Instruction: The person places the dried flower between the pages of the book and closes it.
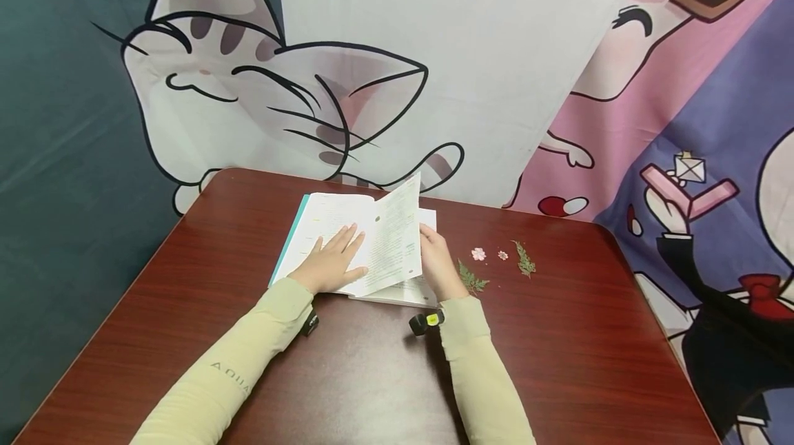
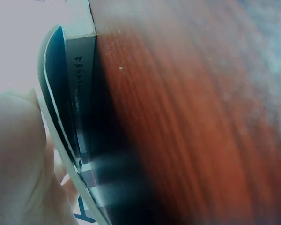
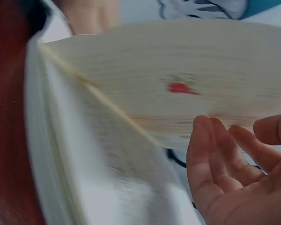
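The right hand (image 1: 442, 266) is curving loosely at the outer edge of a raised page (image 1: 397, 238), thumb and fingers standing apart; from where I am standing it is not pinching the paper, and I cannot tell whether the fingertips are making contact. The left hand (image 1: 331, 262) is lying to its left, fingers spread, bearing on the book (image 1: 338, 207), which is lying spread beneath both hands. The raised page is slanting between the hands, above the right-hand stack. Caution: the page could end up flopping or creasing, because nothing visible is clamping its free edge; a wrinkle could be forming at the gutter if the left palm is bearing too hard. The nearer sprig (image 1: 473, 280) is sitting just outside the right hand, so a sideways slip of that hand or its sleeve (image 1: 477, 348) could end up crushing it; draught from a falling page could end up displacing the pink flower (image 1: 478, 254) and the smaller flower (image 1: 503, 255), both lying right of that hand. Count, outward from the grip: two hands; one book; one raised page, with any clinging leaves not showing; two sprigs, the farther sprig (image 1: 524, 259) lying rightmost; two flowers; one table (image 1: 589, 335), supporting all.
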Action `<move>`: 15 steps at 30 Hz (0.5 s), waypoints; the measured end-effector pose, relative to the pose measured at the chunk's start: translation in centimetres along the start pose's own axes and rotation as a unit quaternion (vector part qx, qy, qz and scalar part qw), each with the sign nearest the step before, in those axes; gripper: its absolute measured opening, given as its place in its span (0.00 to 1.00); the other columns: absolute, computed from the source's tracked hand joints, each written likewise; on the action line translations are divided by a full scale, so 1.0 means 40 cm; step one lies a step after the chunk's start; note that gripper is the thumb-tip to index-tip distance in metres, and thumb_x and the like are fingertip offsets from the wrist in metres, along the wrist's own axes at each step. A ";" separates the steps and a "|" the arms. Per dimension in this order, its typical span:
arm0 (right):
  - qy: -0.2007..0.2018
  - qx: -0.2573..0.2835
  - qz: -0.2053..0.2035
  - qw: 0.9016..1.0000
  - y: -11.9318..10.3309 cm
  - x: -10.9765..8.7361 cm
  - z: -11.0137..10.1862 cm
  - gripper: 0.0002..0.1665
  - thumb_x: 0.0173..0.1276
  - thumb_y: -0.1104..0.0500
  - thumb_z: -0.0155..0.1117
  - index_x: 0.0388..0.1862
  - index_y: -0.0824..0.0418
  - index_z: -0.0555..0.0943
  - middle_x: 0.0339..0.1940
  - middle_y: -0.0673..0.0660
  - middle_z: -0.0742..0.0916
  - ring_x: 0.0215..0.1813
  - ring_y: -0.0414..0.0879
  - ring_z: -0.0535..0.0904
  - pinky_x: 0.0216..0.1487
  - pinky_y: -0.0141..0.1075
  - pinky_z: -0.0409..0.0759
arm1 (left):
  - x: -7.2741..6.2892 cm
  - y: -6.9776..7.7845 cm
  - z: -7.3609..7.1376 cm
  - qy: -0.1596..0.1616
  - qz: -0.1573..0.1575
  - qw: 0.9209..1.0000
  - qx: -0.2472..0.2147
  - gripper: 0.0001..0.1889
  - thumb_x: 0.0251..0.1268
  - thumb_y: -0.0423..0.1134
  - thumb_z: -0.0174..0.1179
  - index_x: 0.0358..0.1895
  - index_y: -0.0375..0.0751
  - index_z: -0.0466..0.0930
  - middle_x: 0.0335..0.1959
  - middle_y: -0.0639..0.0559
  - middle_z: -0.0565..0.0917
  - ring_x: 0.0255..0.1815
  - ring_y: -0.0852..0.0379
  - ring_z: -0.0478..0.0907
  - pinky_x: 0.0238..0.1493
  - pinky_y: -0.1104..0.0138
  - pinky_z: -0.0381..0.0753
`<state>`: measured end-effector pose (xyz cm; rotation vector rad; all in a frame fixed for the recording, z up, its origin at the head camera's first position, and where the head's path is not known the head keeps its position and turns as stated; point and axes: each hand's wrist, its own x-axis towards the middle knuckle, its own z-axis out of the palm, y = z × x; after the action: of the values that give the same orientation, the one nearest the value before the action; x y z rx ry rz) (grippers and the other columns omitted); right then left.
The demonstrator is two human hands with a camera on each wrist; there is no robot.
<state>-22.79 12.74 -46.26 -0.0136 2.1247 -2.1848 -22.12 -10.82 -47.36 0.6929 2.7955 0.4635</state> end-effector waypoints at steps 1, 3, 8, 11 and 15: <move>-0.012 -0.017 -0.009 1.000 0.007 0.003 0.006 0.23 0.82 0.53 0.51 0.67 0.63 0.77 0.51 0.62 0.87 0.45 0.44 0.84 0.43 0.36 0.83 | 0.000 0.000 0.000 0.001 0.001 1.000 -0.001 0.43 0.78 0.62 0.47 0.83 0.40 0.44 0.84 0.42 0.41 0.84 0.44 0.38 0.75 0.34 0.40; -0.036 -0.052 -0.030 0.998 0.017 0.007 0.021 0.25 0.82 0.51 0.50 0.69 0.62 0.76 0.56 0.63 0.85 0.51 0.46 0.82 0.53 0.38 0.81 | 0.000 -0.001 0.001 0.002 0.001 1.000 -0.005 0.43 0.78 0.61 0.47 0.83 0.40 0.44 0.84 0.42 0.41 0.84 0.44 0.38 0.75 0.34 0.41; -0.063 -0.112 -0.065 0.990 0.046 0.031 0.057 0.26 0.79 0.55 0.55 0.71 0.64 0.73 0.63 0.63 0.81 0.65 0.51 0.75 0.71 0.47 0.68 | 0.004 -0.006 0.003 0.003 0.005 1.000 -0.021 0.43 0.78 0.61 0.47 0.83 0.40 0.45 0.84 0.42 0.42 0.84 0.43 0.39 0.75 0.34 0.41; -0.064 -0.124 -0.044 0.989 0.059 0.048 0.081 0.26 0.78 0.53 0.58 0.71 0.62 0.74 0.64 0.61 0.82 0.65 0.53 0.76 0.69 0.49 0.71 | 0.004 -0.012 0.001 0.004 0.013 0.999 -0.038 0.42 0.78 0.60 0.49 0.83 0.39 0.46 0.84 0.41 0.44 0.83 0.42 0.40 0.75 0.34 0.42; -0.076 -0.156 -0.021 0.985 0.065 0.063 0.105 0.28 0.79 0.53 0.55 0.73 0.61 0.72 0.64 0.63 0.81 0.60 0.55 0.81 0.60 0.46 0.80 | 0.001 -0.024 -0.008 0.004 0.024 0.998 -0.051 0.41 0.77 0.56 0.51 0.82 0.38 0.48 0.83 0.42 0.48 0.83 0.40 0.43 0.75 0.34 0.44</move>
<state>-24.82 8.31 -48.86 -0.2410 2.3694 -1.7813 -22.63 -11.68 -47.41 0.7381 2.7452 0.6154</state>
